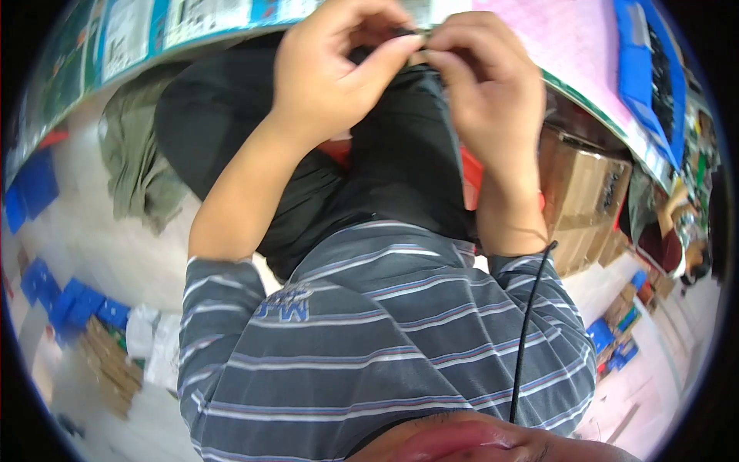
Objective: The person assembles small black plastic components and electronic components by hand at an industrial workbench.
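Note:
At the table's near edge, above my lap, my two hands are raised close together, fingertips almost meeting. My left hand (327, 77) is closed, thumb and forefinger pinching a small dark piece (403, 32) whose kind I cannot make out. My right hand (493, 85) is curled too, its thumb pressed to the forefinger right beside that piece. Whatever lies between the right fingertips is too small and too covered to name. Behind the hands runs the table edge, with printed sheets (208, 21) at the left and a pink surface (570, 46) at the right.
A blue bin (643, 92) stands on the table at the right. Beneath the table on that side is a cardboard box (589, 185). Another person's arm (668, 219) shows at the far right. Greenish cloth (135, 146) hangs at the left; blue boxes (73, 300) lie on the floor.

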Tool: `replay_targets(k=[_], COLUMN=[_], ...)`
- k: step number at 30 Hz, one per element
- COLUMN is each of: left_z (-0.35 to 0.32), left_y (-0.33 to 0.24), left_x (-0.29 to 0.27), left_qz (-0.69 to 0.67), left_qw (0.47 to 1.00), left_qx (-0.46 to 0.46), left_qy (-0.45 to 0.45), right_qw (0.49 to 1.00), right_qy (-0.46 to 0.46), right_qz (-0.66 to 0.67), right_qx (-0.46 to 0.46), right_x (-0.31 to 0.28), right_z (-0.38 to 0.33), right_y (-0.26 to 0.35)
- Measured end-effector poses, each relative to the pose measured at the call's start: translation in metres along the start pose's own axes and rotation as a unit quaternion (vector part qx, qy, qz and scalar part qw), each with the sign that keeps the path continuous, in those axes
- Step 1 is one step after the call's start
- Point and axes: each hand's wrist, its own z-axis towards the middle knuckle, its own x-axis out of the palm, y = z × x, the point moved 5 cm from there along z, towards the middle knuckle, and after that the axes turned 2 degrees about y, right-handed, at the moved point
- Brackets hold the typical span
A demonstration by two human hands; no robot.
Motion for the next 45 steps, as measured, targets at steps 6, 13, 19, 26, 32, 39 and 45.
replay_targets(k=[6,13,19,26,32,39,45], left_z=[-0.008,-0.007,-0.004,0.007,0.008,0.012,0.017], left_y=[0.005,0.007,0.005,-0.014,-0.018,-0.001,0.009], left_x=[-0.002,0.002,0.005,0.013,0.017,0.014,0.008], left_qz=[-0.044,-0.071,-0.026,0.201,0.236,0.150,0.120], left_qw=[0.997,0.995,0.997,0.953,0.947,0.974,0.984], left_qx=[-0.044,-0.056,0.018,0.224,0.218,0.136,0.053], left_qy=[-0.053,-0.042,-0.068,-0.022,-0.016,-0.099,-0.120], right_qw=[0.998,1.000,0.924,0.843,0.868,0.872,0.855], right_qy=[-0.003,-0.002,-0.011,0.019,0.015,-0.012,0.009], right_qz=[0.010,0.027,0.317,0.472,0.439,0.434,0.455], right_qx=[-0.061,0.007,0.214,0.257,0.232,0.225,0.251], right_x=[0.002,0.000,0.021,0.017,0.015,0.015,0.011], right_z=[0.002,0.000,-0.013,-0.013,-0.009,-0.001,0.006], right_y=[0.004,-0.006,-0.040,-0.049,-0.063,-0.069,-0.074])
